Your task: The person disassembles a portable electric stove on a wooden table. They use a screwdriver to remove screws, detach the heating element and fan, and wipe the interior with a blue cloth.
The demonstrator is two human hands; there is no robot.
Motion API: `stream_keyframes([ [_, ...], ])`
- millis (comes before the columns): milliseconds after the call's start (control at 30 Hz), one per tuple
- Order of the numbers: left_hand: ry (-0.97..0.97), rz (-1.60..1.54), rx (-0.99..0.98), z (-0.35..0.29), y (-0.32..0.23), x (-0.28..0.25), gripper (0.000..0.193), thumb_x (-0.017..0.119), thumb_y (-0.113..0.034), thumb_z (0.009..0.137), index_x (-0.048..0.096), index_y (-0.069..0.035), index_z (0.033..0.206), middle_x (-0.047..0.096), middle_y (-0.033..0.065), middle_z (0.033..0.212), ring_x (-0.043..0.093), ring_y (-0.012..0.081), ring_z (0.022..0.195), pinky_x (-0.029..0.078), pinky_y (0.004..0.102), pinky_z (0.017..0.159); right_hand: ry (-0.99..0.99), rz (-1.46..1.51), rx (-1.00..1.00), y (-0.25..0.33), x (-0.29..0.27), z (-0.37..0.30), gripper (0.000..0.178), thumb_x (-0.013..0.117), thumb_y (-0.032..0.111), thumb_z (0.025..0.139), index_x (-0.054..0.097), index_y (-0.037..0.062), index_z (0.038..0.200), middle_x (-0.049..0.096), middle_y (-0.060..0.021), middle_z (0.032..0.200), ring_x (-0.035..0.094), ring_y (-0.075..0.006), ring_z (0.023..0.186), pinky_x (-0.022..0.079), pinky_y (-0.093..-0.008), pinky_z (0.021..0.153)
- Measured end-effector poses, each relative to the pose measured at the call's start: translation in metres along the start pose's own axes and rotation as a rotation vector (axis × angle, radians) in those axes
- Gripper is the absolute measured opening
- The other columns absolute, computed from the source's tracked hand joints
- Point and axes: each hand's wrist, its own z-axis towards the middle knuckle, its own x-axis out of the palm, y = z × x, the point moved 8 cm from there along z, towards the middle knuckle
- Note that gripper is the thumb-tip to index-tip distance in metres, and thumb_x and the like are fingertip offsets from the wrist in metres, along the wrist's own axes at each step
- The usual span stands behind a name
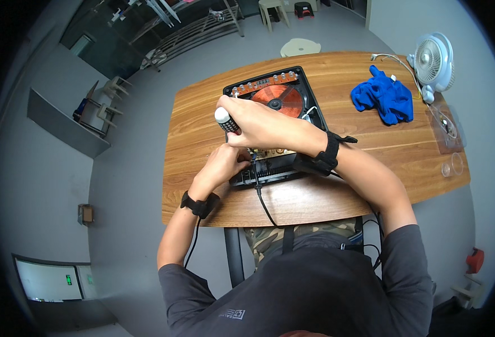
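An opened induction cooker lies on the table, its black housing [310,90] holding a round copper coil [292,96]. Along its far side runs an orange circuit board strip [261,84]. My right hand [264,123] is closed around a screwdriver [222,116] with a white-ended, black-patterned handle; its tip is hidden below the hand. Close under it, my left hand [222,164] is at the near left part of the housing with fingers curled together. What those fingers hold is too small to make out. A black power cord [265,203] leaves the housing's near side and hangs over the table edge.
On the wooden table [197,112], a blue cloth [383,96] lies at the right. Beyond it stands a white fan [431,64] with its cable. A clear plastic tray [445,128] and clear cups [454,165] sit near the right edge. A stool [300,47] stands behind the table.
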Motion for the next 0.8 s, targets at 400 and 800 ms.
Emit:
stream_keyframes([
  [400,-0.04,0.154,0.051,0.006,-0.007,-0.001,0.023,0.075,-0.006,0.081,0.067,0.002,0.101,0.073,0.0176,0.092,0.07,0.0378,0.09,0.056,0.0455,0.081,0.006,0.038,0.018,-0.008,0.002,-0.005,0.042,0.072,0.008,0.081,0.048,-0.0015,0.115,0.06,-0.0222,0.1,0.063,-0.0407,0.099,0.051,-0.0464,0.083],
  [800,-0.208,0.074,-0.187,0.0,0.078,-0.077,0.011,0.074,-0.011,0.079,0.075,-0.001,0.083,0.072,0.0158,0.085,0.071,0.0302,0.08,0.057,0.0388,0.075,-0.015,0.014,0.062,-0.002,-0.017,-0.005,0.05,0.072,0.009,0.086,0.044,-0.0012,0.127,0.063,-0.0238,0.1,0.067,-0.0348,0.088,0.054,-0.0421,0.076],
])
